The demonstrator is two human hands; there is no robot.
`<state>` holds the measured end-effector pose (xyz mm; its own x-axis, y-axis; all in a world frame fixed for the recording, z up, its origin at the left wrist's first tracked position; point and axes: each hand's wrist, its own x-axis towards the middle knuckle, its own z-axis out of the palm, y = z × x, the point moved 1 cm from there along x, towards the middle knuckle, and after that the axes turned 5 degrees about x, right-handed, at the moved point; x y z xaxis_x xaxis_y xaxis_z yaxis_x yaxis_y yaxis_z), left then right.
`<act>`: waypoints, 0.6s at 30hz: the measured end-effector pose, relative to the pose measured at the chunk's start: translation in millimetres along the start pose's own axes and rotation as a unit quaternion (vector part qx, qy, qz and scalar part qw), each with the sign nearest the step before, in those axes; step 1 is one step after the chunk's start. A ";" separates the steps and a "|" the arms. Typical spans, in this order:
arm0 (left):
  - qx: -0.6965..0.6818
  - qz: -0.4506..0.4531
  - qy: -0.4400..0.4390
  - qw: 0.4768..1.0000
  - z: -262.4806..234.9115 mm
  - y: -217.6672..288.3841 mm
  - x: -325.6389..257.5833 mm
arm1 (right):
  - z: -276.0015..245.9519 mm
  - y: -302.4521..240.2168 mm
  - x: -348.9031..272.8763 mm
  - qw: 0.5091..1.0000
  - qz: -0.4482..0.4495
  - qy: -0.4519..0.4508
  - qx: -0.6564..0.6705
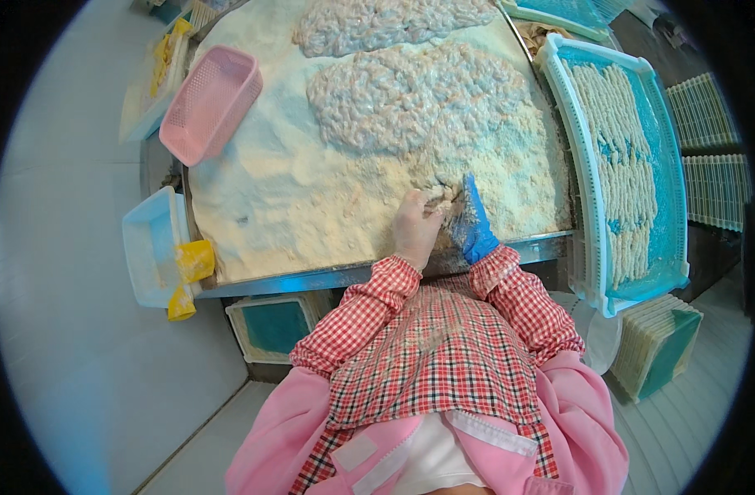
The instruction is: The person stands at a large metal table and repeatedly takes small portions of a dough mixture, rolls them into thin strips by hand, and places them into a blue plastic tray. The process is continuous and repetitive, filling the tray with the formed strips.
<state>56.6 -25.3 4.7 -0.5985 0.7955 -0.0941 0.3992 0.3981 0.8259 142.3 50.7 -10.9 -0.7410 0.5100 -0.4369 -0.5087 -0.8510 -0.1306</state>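
Observation:
At the near edge of a crumb-covered metal table, my left hand [416, 226] in a translucent glove has its fingers bent around a crumb-coated strip of raw meat [445, 195]. Close beside it is my right hand [478, 227] in a blue glove, turned edge-on with straight fingers pointing away from me; its crumb-dusted inner side is by the strip. Just beyond both hands lies a wide pile of raw meat strips [418, 95] on the pale crumbs [286, 214]. A second meat pile [385, 21] sits farther back.
A pink perforated basket [247, 91] stands on the table's left side. Left of the table are a pale blue tub [138, 247] and a yellow cloth [195, 261]. A blue-white tray [588, 198] at right holds rows of coated strips [629, 186]. Stacked trays [641, 346] stand below.

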 end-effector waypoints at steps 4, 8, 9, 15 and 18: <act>0.148 0.209 0.128 0.958 -13.9 19.2 11.0 | 7.1 37.5 -16.3 0.990 0.020 0.100 -0.094; 0.051 0.233 -0.010 0.971 13.0 34.2 -15.1 | 18.7 70.4 -8.9 0.874 -0.367 -0.123 0.294; 0.064 0.244 -0.037 0.967 4.4 31.1 -3.1 | 14.7 66.3 -9.5 0.931 -0.288 -0.099 0.200; -0.017 0.259 -0.082 0.962 26.5 52.1 -5.9 | -63.0 16.7 -2.9 0.877 -0.226 -0.110 -0.409; 0.169 0.312 -0.079 0.932 26.6 39.7 10.8 | -18.6 -1.5 -32.3 0.989 -0.097 -0.001 -0.109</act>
<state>84.4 11.3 21.7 -0.0782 0.9668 0.2434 0.8468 -0.0644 0.5281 175.2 33.2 -13.2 -0.6401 0.6661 -0.3828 -0.5344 -0.7440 -0.4011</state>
